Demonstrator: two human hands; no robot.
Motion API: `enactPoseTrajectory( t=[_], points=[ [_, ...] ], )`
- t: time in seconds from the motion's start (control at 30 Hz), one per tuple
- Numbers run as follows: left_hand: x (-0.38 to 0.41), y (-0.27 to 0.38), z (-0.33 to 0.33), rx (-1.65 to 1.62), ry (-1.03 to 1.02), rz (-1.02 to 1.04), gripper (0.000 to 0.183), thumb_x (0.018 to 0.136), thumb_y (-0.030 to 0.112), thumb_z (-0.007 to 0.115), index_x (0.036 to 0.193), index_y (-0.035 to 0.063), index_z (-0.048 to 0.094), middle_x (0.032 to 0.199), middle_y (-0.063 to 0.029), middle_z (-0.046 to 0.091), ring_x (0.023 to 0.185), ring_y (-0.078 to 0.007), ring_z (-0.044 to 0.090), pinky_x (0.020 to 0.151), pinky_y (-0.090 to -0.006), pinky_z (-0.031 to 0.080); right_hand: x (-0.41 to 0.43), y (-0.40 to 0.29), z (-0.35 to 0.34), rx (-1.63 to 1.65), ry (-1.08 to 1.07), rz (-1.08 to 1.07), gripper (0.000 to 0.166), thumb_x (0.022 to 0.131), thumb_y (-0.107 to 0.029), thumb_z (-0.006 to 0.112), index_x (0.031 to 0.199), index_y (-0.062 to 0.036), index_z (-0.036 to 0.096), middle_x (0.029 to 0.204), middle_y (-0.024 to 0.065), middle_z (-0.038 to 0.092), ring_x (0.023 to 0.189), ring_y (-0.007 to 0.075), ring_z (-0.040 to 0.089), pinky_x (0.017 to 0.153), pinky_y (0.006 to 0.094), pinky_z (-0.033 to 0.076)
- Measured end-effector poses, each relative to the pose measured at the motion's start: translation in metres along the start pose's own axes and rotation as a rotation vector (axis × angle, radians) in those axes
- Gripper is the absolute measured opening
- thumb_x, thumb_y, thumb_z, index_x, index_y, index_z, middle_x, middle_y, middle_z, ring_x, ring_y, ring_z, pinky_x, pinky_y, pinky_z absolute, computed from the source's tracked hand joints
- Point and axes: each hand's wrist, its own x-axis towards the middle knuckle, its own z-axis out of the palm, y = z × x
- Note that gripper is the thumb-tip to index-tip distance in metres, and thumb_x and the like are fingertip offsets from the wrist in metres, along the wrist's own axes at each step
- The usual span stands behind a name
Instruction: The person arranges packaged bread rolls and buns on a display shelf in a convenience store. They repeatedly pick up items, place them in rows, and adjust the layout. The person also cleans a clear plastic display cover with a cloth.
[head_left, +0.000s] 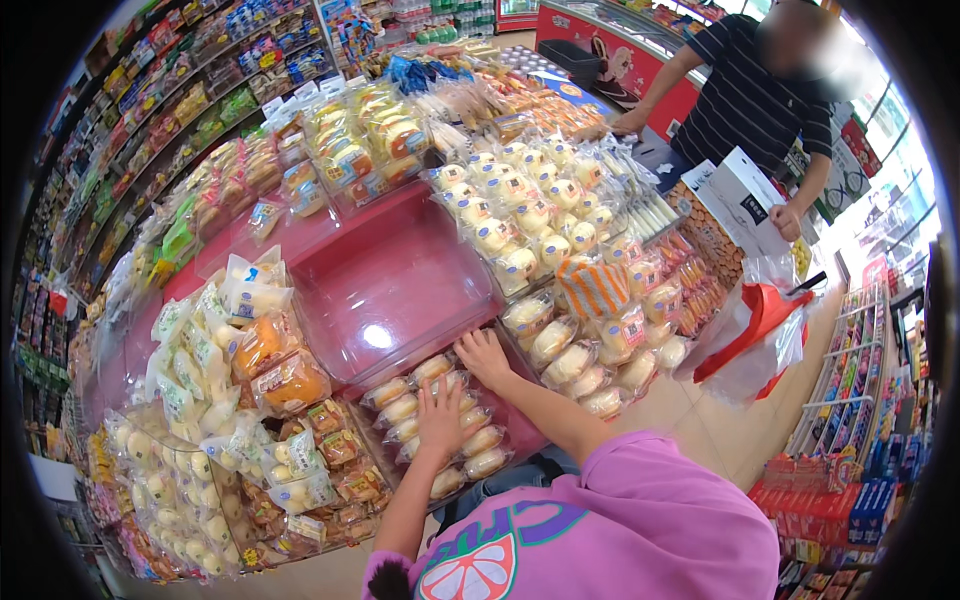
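My left hand (441, 421) lies with its fingers spread on wrapped bread rolls (482, 441), which stand in rows in the near compartment of a red display. My right hand (484, 356) is at the far right corner of that compartment, its fingers on the edge of a clear plastic bin (397, 277) with a bare red bottom. Whether the fingers of my right hand press or grip that edge cannot be told. Left of the rolls lie small brown packaged cakes (352, 480) and larger orange-brown packaged breads (291, 382).
Wrapped round buns (525, 202) fill the compartments to the right, with an orange-striped cloth (592, 286) on them. A person (750, 97) in a striped dark shirt stands across the display, one hand at a white paper bag (739, 202). Red-and-clear plastic bags (750, 337) hang at the right edge.
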Motion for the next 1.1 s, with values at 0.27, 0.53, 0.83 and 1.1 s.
enactPoseTrajectory(
  t=[0.27,0.53,0.83,1.1],
  points=[
    [-0.019,-0.008,-0.082,-0.74,0.099,0.166,0.064,0.083,0.032,0.066,0.134,0.0019,0.042,0.135,-0.0226,0.043,0.127,-0.0383,0.041,0.104,-0.041,0.034,-0.034,0.033,-0.135,0.392,0.037,0.066,0.026,0.074,-0.016,0.065,0.096,-0.0072,0.055,0.099,0.0117,0.053,0.101,0.03,0.05,0.086,0.0418,0.04],
    [-0.149,0.084,-0.273,-1.775,0.037,0.937,0.041,0.089,0.039,0.059,0.113,0.0056,0.06,0.11,-0.0162,0.056,0.097,-0.0277,0.054,0.081,-0.0369,0.045,-0.122,0.117,-0.163,0.387,-0.055,0.161,0.041,0.065,-0.012,0.073,0.103,-0.0062,0.06,0.109,0.0087,0.059,0.104,0.0272,0.054,0.085,0.0391,0.043],
    [-0.148,0.144,-0.29,-2.001,0.434,1.267,0.033,0.092,0.044,0.054,0.101,0.0169,0.069,0.096,-0.0155,0.053,0.077,-0.0211,0.047,0.066,-0.0286,0.04,-0.092,0.146,-0.239,0.835,-0.022,0.361,0.035,0.071,-0.007,0.075,0.104,-0.0045,0.064,0.101,0.0103,0.066,0.099,0.0271,0.061,0.087,0.0338,0.046],
    [-0.072,0.083,-0.248,-1.281,0.299,0.463,0.052,0.081,0.028,0.07,0.121,-0.0001,0.051,0.112,-0.0145,0.054,0.1,-0.0226,0.057,0.085,-0.0324,0.046,-0.046,0.129,-0.286,1.358,-0.542,0.366,0.03,0.077,-0.007,0.074,0.104,-0.0005,0.064,0.081,0.0038,0.065,0.077,0.0087,0.061,0.07,0.0252,0.05]
  ],
)
